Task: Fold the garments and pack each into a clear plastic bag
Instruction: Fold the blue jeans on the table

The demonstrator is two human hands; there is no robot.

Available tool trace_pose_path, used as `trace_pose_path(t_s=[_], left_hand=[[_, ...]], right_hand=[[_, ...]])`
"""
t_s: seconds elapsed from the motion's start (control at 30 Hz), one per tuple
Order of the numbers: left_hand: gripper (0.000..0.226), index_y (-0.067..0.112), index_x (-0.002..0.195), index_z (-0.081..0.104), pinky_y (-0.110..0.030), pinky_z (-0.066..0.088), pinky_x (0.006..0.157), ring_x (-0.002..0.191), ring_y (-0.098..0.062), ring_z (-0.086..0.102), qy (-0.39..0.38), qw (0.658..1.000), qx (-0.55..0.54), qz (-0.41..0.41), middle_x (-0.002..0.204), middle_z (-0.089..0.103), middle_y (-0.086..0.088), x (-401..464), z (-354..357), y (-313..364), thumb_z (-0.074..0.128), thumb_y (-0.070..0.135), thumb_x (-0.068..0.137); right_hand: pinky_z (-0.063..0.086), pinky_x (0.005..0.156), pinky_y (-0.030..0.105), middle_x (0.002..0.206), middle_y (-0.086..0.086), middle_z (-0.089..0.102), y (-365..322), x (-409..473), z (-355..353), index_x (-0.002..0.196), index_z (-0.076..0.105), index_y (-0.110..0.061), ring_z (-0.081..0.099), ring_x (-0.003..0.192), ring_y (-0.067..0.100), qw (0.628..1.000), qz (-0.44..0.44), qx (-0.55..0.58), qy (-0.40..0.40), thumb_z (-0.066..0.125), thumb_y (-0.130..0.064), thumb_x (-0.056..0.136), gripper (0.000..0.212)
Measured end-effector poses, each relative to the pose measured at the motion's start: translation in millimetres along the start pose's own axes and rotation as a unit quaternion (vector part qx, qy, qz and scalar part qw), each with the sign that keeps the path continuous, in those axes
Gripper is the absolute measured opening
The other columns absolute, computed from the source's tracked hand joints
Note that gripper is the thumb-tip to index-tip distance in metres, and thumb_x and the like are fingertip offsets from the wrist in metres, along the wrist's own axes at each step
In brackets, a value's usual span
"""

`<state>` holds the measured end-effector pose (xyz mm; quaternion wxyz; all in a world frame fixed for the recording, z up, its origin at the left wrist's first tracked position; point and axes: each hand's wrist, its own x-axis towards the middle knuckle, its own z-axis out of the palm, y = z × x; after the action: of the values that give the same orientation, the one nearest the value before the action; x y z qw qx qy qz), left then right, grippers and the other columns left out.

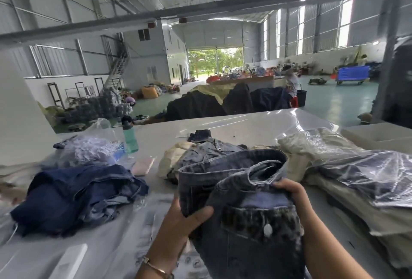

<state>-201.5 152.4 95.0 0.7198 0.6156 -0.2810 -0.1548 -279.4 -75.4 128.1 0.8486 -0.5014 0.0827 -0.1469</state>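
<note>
I hold a grey-blue denim garment (245, 207) up in front of me, its waistband open at the top and a pocket with a white button facing me. My left hand (187, 218) grips its left edge with the thumb curled over the cloth. My right hand (289, 191) pinches the waistband on the right. Clear plastic bags (124, 218) lie flat on the table under my arms. A heap of dark blue denim (75, 194) lies to the left. Bagged garments (365, 180) are stacked at the right.
More loose garments (200, 154) lie behind the held one. A green bottle (130, 136) stands at the back left beside crumpled plastic (93, 145) and a pink phone (142, 165). The white table (245, 122) ends ahead, with dark clothing piles and a warehouse floor beyond.
</note>
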Motion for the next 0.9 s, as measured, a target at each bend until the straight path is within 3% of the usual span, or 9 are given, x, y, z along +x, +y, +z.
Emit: trace_pose_path(t_s=[0.07, 0.13, 0.23, 0.3, 0.37, 0.43, 0.63, 0.73, 0.9], left_hand=[[0.057, 0.026, 0.11, 0.072, -0.037, 0.055, 0.083, 0.105, -0.026, 0.067, -0.013, 0.999, -0.04, -0.025, 0.111, 0.072, -0.007, -3.8, 6.6, 3.5, 0.09, 0.04, 0.058], [0.025, 0.028, 0.092, 0.077, -0.028, 0.055, 0.075, 0.089, -0.017, 0.072, 0.057, 0.998, 0.034, -0.006, 0.092, 0.076, -0.003, -4.1, 10.2, 2.5, 0.084, 0.035, 0.069], [0.004, 0.027, 0.075, 0.076, -0.014, 0.048, 0.063, 0.073, 0.001, 0.068, 0.192, 0.969, 0.151, 0.036, 0.077, 0.075, 0.011, -6.4, 14.6, -7.4, 0.078, 0.025, 0.078], [0.012, 0.034, 0.078, 0.075, -0.018, 0.049, 0.068, 0.075, 0.004, 0.067, 0.145, 0.972, 0.18, 0.047, 0.08, 0.074, 0.016, -13.9, 30.8, -11.8, 0.077, 0.023, 0.08], [0.024, 0.048, 0.089, 0.072, -0.017, 0.052, 0.073, 0.084, 0.003, 0.068, 0.046, 0.986, 0.156, 0.047, 0.087, 0.074, 0.018, -21.8, 49.3, -14.5, 0.076, 0.027, 0.079], [0.033, 0.046, 0.105, 0.067, -0.019, 0.053, 0.081, 0.097, 0.0, 0.067, -0.014, 0.989, 0.143, 0.041, 0.099, 0.073, 0.017, -25.5, 57.7, -16.8, 0.072, 0.04, 0.073], [0.043, 0.044, 0.1, 0.046, -0.011, 0.047, 0.066, 0.08, 0.009, 0.064, 0.064, 0.939, 0.32, 0.105, 0.088, 0.068, 0.027, -29.2, 57.7, -14.8, 0.059, 0.068, 0.066], [0.024, 0.045, 0.104, 0.048, -0.02, 0.047, 0.067, 0.084, -0.001, 0.064, 0.053, 0.919, 0.378, 0.102, 0.083, 0.068, 0.015, -28.4, 58.8, -20.8, 0.057, 0.055, 0.083], [0.008, 0.039, 0.09, 0.06, -0.004, 0.042, 0.063, 0.079, 0.009, 0.062, 0.107, 0.946, 0.298, 0.074, 0.084, 0.067, 0.027, -25.2, 56.8, -22.8, 0.064, 0.032, 0.088]], right_hand=[[0.052, 0.051, 0.022, 0.064, 0.011, 0.07, 3.5, 5.4, 8.3, 0.067, 0.073, -0.001, 0.066, 0.054, 0.018, 0.998, -0.012, -0.069, 0.001, 0.09, -0.024, 0.058, 0.03], [0.05, 0.059, 0.027, 0.078, 0.006, 0.07, 9.6, 10.8, 15.7, 0.091, 0.065, -0.009, 0.067, 0.069, 0.02, 0.951, -0.086, -0.278, 0.109, 0.076, -0.023, 0.081, 0.021], [0.044, 0.052, 0.021, 0.068, -0.004, 0.064, 17.3, -9.8, 30.1, 0.084, 0.056, -0.022, 0.063, 0.063, 0.015, 0.879, -0.202, -0.389, 0.188, 0.066, -0.058, 0.078, 0.038], [0.046, 0.054, 0.023, 0.068, -0.006, 0.065, 26.1, -27.9, 50.7, 0.084, 0.06, -0.026, 0.063, 0.065, 0.012, 0.916, -0.128, -0.364, 0.106, 0.054, -0.086, 0.062, 0.064], [0.043, 0.062, 0.028, 0.076, -0.012, 0.065, 40.0, -36.5, 60.4, 0.087, 0.059, -0.028, 0.061, 0.074, 0.008, 0.887, -0.102, -0.439, 0.1, 0.049, -0.091, 0.057, 0.07], [0.042, 0.064, 0.03, 0.079, -0.01, 0.064, 45.4, -36.7, 59.8, 0.084, 0.057, -0.025, 0.06, 0.077, 0.011, 0.863, -0.131, -0.467, 0.143, 0.054, -0.075, 0.073, 0.051], [0.043, 0.072, 0.038, 0.074, 0.014, 0.06, 57.4, -39.6, 53.4, 0.084, 0.065, 0.005, 0.055, 0.071, 0.022, 0.979, -0.053, -0.17, 0.095, 0.061, -0.033, 0.092, 0.039], [0.042, 0.059, 0.03, 0.064, 0.011, 0.055, 60.5, -36.9, 44.4, 0.068, 0.068, -0.004, 0.053, 0.06, 0.02, 0.98, 0.013, -0.171, 0.104, 0.066, -0.016, 0.084, 0.02], [0.055, 0.058, 0.035, 0.071, 0.02, 0.068, 60.1, -25.2, 27.8, 0.073, 0.068, -0.001, 0.065, 0.062, 0.028, 0.979, -0.022, -0.121, 0.164, 0.056, -0.005, 0.092, 0.023]])
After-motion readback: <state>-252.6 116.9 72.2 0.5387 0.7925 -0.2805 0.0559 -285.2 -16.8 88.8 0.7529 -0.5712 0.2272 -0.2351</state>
